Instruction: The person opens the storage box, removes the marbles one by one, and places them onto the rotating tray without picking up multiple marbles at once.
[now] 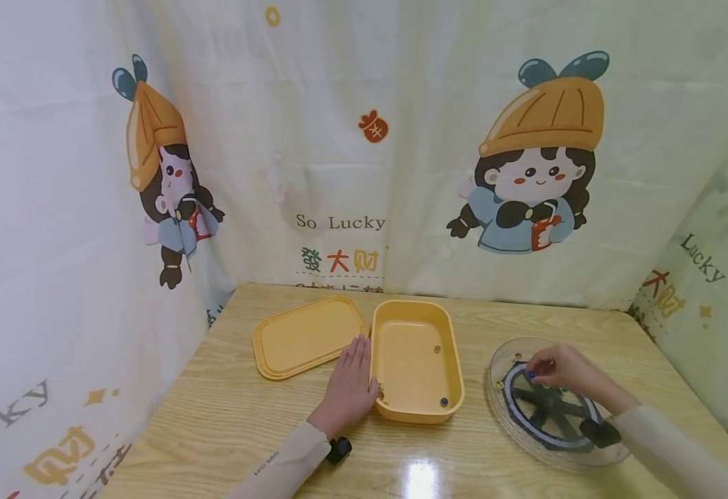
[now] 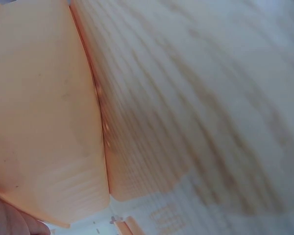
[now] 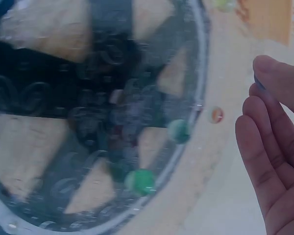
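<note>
Presently on my feed: two hands, well apart. Left hand (image 1: 350, 381): fingers straight, laid along the left wall of the tub (image 1: 410, 416), thumb at its rim. Right hand (image 1: 566, 367): thumb and fingertips pinching a blue marble (image 1: 531, 375) over the far left part of the dish (image 1: 609, 452). Tub, one, yellow: between the hands, long axis running near to far; a brown marble (image 1: 437, 349) toward its right wall, a dark marble (image 1: 444, 402) at its near right corner. Dish, one, round, clear: at the right, with a black frame (image 1: 547, 405) showing; under or inside, I cannot tell. Green marbles (image 3: 140, 181), two: by the dish's edge. Lid (image 1: 310, 339), one: flat on the table (image 1: 214, 388), left of the tub. Governing relation, as I judge it: the blue marble sits right of the tub, above the dish; the right hand is nearer the dish, the left touches the tub.
</note>
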Demonstrator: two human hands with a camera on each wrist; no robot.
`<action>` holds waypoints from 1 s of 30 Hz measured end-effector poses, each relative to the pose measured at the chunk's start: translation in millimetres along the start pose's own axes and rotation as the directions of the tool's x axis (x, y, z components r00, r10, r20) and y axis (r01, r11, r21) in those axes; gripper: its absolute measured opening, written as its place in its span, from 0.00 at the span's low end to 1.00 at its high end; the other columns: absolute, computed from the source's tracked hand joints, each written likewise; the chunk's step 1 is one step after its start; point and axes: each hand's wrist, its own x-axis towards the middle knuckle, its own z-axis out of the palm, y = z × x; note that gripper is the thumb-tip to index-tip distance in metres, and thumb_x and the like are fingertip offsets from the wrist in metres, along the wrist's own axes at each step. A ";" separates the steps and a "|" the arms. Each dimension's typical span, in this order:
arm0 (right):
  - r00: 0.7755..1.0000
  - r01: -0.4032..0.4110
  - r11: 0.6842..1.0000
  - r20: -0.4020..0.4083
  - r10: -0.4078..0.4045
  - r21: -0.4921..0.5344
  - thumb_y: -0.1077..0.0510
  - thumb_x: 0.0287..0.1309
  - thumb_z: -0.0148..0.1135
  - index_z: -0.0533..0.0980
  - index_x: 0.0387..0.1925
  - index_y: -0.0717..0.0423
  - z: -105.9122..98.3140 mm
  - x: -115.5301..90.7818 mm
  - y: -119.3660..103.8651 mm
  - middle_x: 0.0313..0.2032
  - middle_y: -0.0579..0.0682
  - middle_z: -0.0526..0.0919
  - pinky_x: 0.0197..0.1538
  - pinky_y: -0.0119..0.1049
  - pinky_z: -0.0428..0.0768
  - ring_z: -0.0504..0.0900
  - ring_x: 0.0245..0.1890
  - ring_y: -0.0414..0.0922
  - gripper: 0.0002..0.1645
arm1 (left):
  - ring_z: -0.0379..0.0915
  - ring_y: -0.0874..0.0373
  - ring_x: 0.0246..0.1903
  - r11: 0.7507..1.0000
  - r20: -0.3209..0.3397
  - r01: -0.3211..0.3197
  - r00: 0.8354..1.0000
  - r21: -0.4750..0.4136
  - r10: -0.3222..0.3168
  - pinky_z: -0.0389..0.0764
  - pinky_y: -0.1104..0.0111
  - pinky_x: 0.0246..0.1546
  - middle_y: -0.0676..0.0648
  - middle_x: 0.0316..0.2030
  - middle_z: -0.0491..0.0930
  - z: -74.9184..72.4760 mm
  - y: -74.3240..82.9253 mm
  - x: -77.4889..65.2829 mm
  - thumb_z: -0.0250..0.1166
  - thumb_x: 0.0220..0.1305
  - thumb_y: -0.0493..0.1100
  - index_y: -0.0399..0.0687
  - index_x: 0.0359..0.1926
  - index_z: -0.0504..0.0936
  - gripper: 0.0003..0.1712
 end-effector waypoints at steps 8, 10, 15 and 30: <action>0.994 0.085 0.995 0.066 -0.089 0.056 0.66 0.44 0.70 0.82 0.28 0.62 12.7 -3.1 13.4 0.25 0.49 0.83 0.27 0.28 0.78 0.76 0.24 0.28 0.06 | 0.45 0.42 0.72 1.000 0.018 0.002 1.000 -0.017 -0.002 0.52 0.53 0.71 0.33 0.71 0.51 -2.2 0.4 -0.9 0.47 0.67 0.46 0.30 0.70 0.51 0.37; 0.990 0.108 0.992 0.080 -0.114 0.072 0.66 0.44 0.70 0.82 0.28 0.62 14.7 -3.6 13.4 0.25 0.48 0.83 0.27 0.28 0.78 0.76 0.25 0.28 0.05 | 0.45 0.42 0.72 1.000 0.025 0.004 1.000 -0.027 -0.003 0.51 0.53 0.71 0.33 0.71 0.50 -3.4 0.8 -0.8 0.47 0.67 0.46 0.30 0.70 0.51 0.37; 0.984 0.132 0.986 0.108 -0.143 0.104 0.65 0.45 0.70 0.82 0.28 0.61 18.3 -3.9 13.8 0.25 0.51 0.83 0.27 0.28 0.79 0.76 0.25 0.28 0.05 | 0.44 0.42 0.72 0.999 0.039 0.006 0.999 -0.041 -0.004 0.50 0.53 0.71 0.33 0.71 0.49 -5.1 1.0 -0.5 0.46 0.67 0.46 0.30 0.70 0.50 0.37; 0.982 0.127 0.992 0.139 -0.129 0.029 0.65 0.44 0.71 0.82 0.27 0.57 21.1 -4.5 13.1 0.25 0.47 0.83 0.27 0.27 0.78 0.76 0.24 0.27 0.05 | 0.44 0.42 0.72 1.000 0.039 0.003 0.999 -0.020 -0.003 0.50 0.53 0.71 0.34 0.72 0.49 -2.5 -0.5 0.4 0.46 0.67 0.47 0.31 0.71 0.49 0.37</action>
